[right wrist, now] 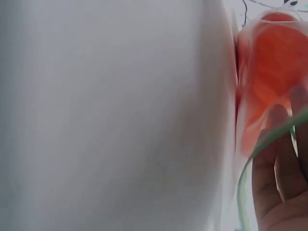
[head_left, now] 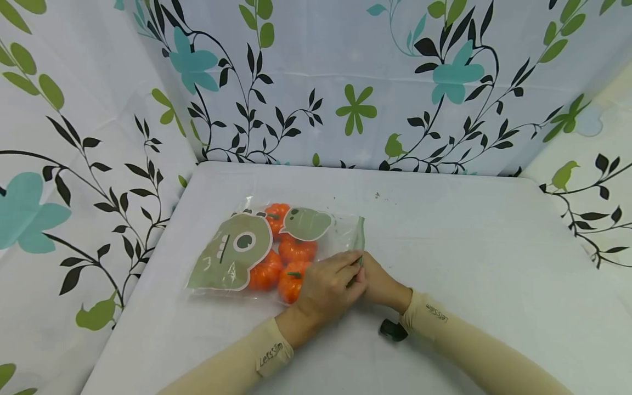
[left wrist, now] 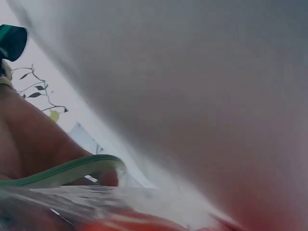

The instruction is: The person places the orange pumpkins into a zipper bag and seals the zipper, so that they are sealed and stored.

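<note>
A clear plastic zip bag [head_left: 340, 236] with a green cartoon dinosaur print lies flat on the table, its green-edged mouth toward the right. Several small orange toy pumpkins [head_left: 298, 249] show inside it, also as an orange patch [right wrist: 279, 53] in the right wrist view. My left hand [head_left: 328, 288] grips the bag's mouth end from the near side, its fingers curled at the green edge. Against it, on the right, my right hand [head_left: 382, 282] holds the same edge, partly hidden behind the left. The green strip [left wrist: 72, 168] bends upward by the right hand's fingers in the left wrist view.
A white cloth covers the table [head_left: 444, 236]. Leaf-patterned curtains [head_left: 306, 71] hang at the back and both sides. Small dark specks [head_left: 377, 195] lie toward the far edge. A black wrist camera [head_left: 393, 330] sits under the right wrist.
</note>
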